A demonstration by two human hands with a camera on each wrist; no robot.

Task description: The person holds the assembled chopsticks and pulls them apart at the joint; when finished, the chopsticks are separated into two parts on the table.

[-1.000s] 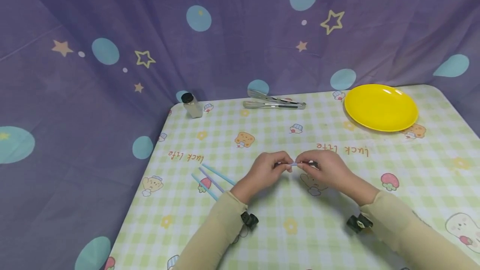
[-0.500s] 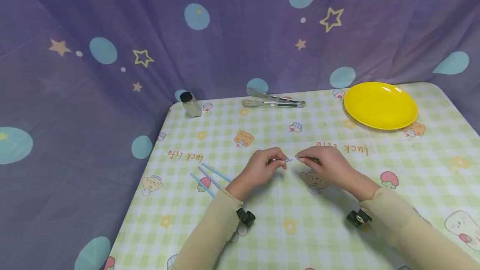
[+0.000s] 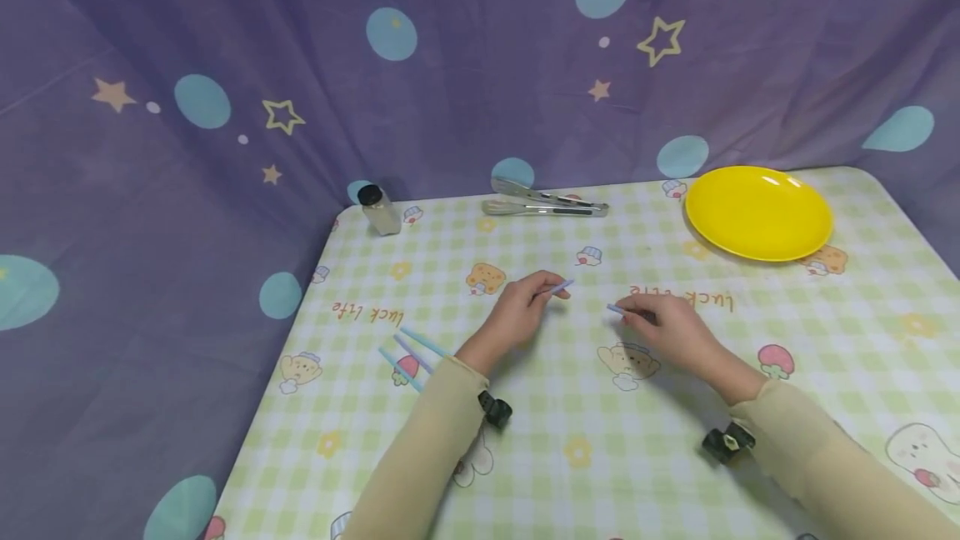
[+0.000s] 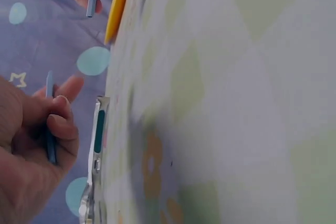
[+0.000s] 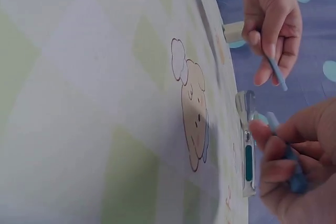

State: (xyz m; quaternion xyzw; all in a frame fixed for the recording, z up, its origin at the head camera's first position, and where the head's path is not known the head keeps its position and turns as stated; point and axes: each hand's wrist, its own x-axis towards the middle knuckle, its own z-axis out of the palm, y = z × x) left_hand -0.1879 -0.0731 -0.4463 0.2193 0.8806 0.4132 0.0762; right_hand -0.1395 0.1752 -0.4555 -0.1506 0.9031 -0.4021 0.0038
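Held by my left hand [image 3: 517, 307] is a short, thin purple-blue stick [image 3: 559, 287], its free end tilted up to the right. In the left wrist view this stick [image 4: 51, 142] lies across the palm under curled fingers. My right hand [image 3: 670, 328] pinches a similar short stick [image 3: 615, 308], whose tip points left; its other end shows inside the fingers in the right wrist view as a blue stick [image 5: 298, 178]. A gap separates the two pieces. Several thin sticks, blue [image 3: 424, 342] and purple [image 3: 412, 352], lie by the left forearm, partly hidden by it.
Metal tongs [image 3: 547, 205] lie along the table's back edge. A small jar with a black lid [image 3: 380, 211] stands at the back left. The yellow plate [image 3: 757, 213] sits at the back right. A purple curtain [image 3: 465, 90] hangs behind the checked tablecloth [image 3: 637, 473].
The hands, together on a purple stick a second ago, have moved apart, each holding a piece. The left hand has gone up and slightly left, tilting its piece; the right has drawn slightly right.
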